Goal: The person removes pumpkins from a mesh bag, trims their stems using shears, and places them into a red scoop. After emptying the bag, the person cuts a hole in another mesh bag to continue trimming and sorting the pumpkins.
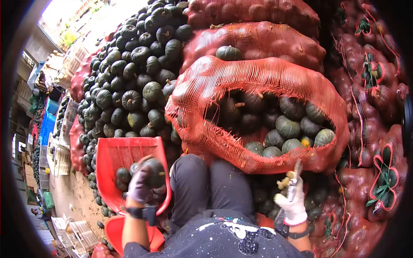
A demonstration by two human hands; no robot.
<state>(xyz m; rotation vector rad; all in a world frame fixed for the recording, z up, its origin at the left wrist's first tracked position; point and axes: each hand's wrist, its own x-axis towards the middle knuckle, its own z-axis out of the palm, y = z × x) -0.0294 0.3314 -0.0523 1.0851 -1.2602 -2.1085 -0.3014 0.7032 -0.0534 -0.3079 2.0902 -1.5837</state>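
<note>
My left hand (140,184), in a dark-palmed glove, holds a dark green pumpkin (154,173) over a red plastic scoop-shaped basket (129,148). Several small pumpkins (123,175) lie inside that basket. On the right, my right hand (295,204), in a white glove, is closed around a metal tool (293,189) whose tip points up near the lower rim of a torn red mesh sack (258,79). Green pumpkins (287,127) show through the sack's wide opening.
A large heap of dark pumpkins (131,100) rises at the upper left. One pumpkin (228,53) sits on the full mesh sacks (258,38) behind. More tied sacks (365,116) line the right side. A second red basket (114,232) stands at the lower left, near crates (84,233).
</note>
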